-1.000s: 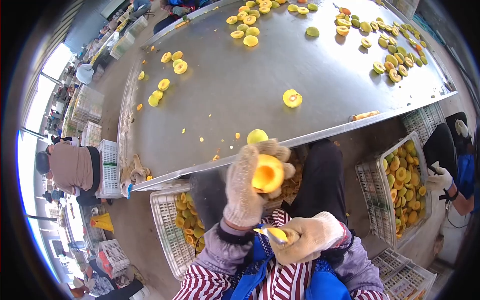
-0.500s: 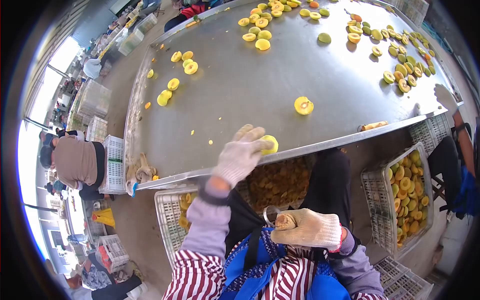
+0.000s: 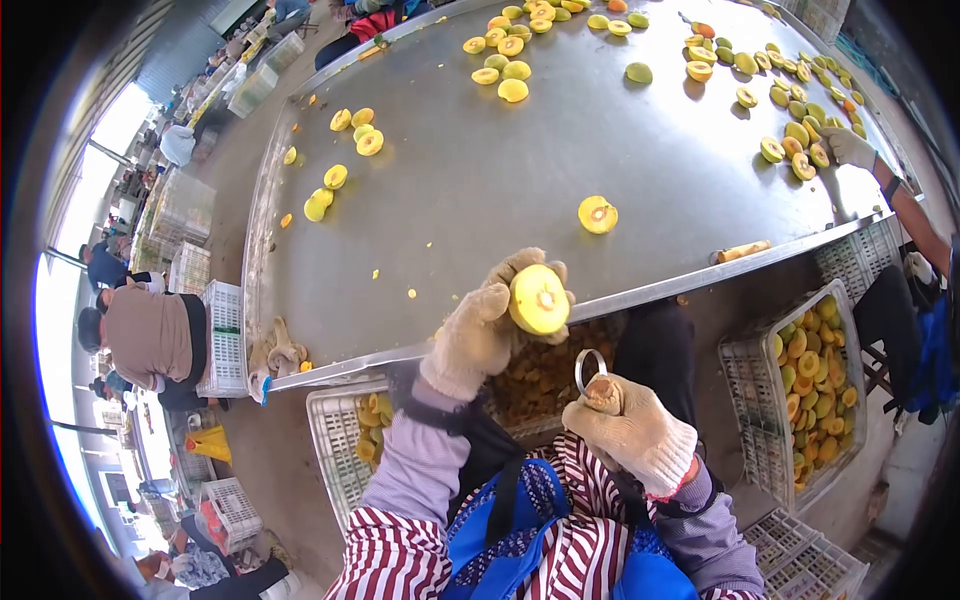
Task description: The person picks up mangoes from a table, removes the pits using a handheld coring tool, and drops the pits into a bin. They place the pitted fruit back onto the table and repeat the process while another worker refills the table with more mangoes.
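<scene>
**Over at the broad metal table, a cut fruit faces up in the left hand**

Here's the metal table, dull grey with bright glare, and just off its near edge is the stone-fruit half: round, yellow, its flat cut face turned up. A brownish-orange patch marks the middle; it looks like a stone, though at this size I can't swear to it.

The left hand, in a fuzzy knit glove, has its fingers curled around that half. Just beside, not touching the fruit, the right hand is closed on a ring-bladed tool, a thin, shiny metal loop on a stubby, woody-looking handle. So, by my read, this is the presenting step: cut face exposed, blade near. Any contact calls for a firm cradle below and a well-aimed loop.

Moving outward, a loose half lies cut side up on the metal. Below the edge, a white lattice plastic crate brims with yellow-green halves. Far right, a co-worker's gloved hand reaches in beside the scattered fruit.
</scene>
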Demonstrator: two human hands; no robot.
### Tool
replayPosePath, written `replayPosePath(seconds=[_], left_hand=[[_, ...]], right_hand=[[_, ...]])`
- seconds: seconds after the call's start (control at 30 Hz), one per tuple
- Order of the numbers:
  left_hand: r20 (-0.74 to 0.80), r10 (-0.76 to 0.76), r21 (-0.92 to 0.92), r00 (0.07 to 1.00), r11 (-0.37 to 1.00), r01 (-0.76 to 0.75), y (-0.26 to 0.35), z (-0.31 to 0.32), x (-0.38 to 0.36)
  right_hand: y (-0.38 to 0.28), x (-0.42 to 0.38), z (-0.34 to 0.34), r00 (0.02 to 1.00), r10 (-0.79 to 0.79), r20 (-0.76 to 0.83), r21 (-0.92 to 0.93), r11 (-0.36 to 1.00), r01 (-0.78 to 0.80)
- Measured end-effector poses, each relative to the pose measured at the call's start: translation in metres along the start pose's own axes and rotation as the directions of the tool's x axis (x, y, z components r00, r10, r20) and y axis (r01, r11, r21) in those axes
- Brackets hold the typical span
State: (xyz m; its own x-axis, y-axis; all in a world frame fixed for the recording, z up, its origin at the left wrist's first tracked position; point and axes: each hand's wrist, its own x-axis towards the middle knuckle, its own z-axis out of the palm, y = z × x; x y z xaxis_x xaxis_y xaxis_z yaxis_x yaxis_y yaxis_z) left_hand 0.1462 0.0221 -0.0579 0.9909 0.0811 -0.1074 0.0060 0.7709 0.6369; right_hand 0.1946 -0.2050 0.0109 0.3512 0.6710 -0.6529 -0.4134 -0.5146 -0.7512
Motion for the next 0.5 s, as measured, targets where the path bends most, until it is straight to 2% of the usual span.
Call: replayPosePath(seconds=[0.07, 0.1, 0.13, 0.2, 0.27, 0.33, 0.47, 0.5], left_hand=[[-0.051, 0.023, -0.067, 0.998, 0.997, -0.026, -0.010, 0.018, -0.012], [-0.135, 0.065, 0.033, 0.989, 0.998, -0.061, -0.015, 0.027, -0.018], [-0.136, 0.065, 0.033, 0.989, 0.998, -0.061, -0.017, 0.037, -0.023], [-0.232, 0.128, 0.157, 0.964, 0.983, -0.092, -0.020, 0.056, -0.032], [-0.230, 0.144, 0.169, 0.963, 0.980, -0.106, -0.024, 0.065, -0.036], [-0.219, 0.278, 0.253, 0.935, 0.942, -0.221, -0.028, 0.074, -0.038], [-0.227, 0.373, 0.281, 0.900, 0.909, -0.307, -0.037, 0.090, -0.046], [-0.167, 0.415, 0.292, 0.895, 0.887, -0.357, -0.039, 0.091, -0.048]], right_hand=[[-0.002, 0.004, 0.003, 0.992, -0.100, -0.071, -0.111, 0.990, 0.092], [-0.005, 0.004, 0.005, 0.991, -0.093, -0.092, -0.173, 0.982, 0.076], [-0.004, 0.004, 0.009, 0.992, -0.093, -0.091, -0.173, 0.982, 0.076], [0.001, 0.006, 0.014, 0.967, -0.228, -0.116, -0.264, 0.945, 0.191], [0.004, 0.005, 0.016, 0.960, -0.251, -0.122, -0.250, 0.944, 0.215], [0.010, 0.007, 0.018, 0.898, -0.427, -0.110, -0.273, 0.881, 0.385], [0.013, 0.006, 0.022, 0.904, -0.402, -0.146, -0.239, 0.901, 0.362], [0.014, 0.005, 0.024, 0.915, -0.384, -0.122, -0.213, 0.911, 0.353]])
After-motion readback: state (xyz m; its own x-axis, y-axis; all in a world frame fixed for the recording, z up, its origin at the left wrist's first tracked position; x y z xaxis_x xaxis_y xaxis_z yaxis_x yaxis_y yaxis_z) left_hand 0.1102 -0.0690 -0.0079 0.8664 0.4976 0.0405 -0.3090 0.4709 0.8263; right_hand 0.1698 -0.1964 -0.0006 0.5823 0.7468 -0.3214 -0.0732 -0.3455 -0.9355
